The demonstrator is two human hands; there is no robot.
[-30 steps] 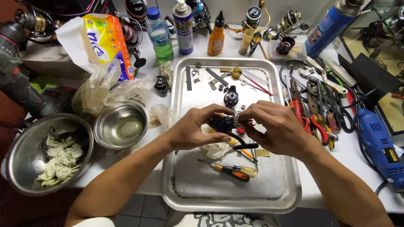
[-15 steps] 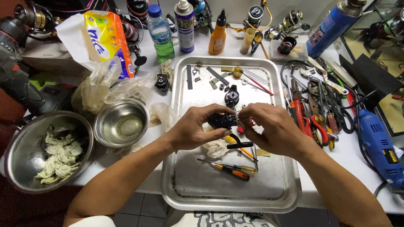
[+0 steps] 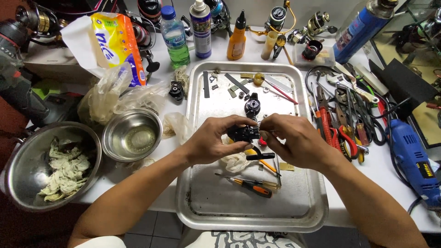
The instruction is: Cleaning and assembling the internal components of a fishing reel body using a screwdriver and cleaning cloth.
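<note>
You've got a small black reel body held up over the middle of the steel tray, w/ both hands on it. Your left hand wraps it from the left, fingers curled round and thumb on top. Your right hand comes in from the right, fingertips pinching a small part at its right end; can't tell exactly what part. Just below the hands: a black rod piece, a crumpled white rag and a yellow-handled tool. Nearer you on the tray lies a black-orange screwdriver. Farther up sits a round black spool part. Left of tray: small steel bowl. Right: pliers and wrenches, blue rotary tool.
</note>
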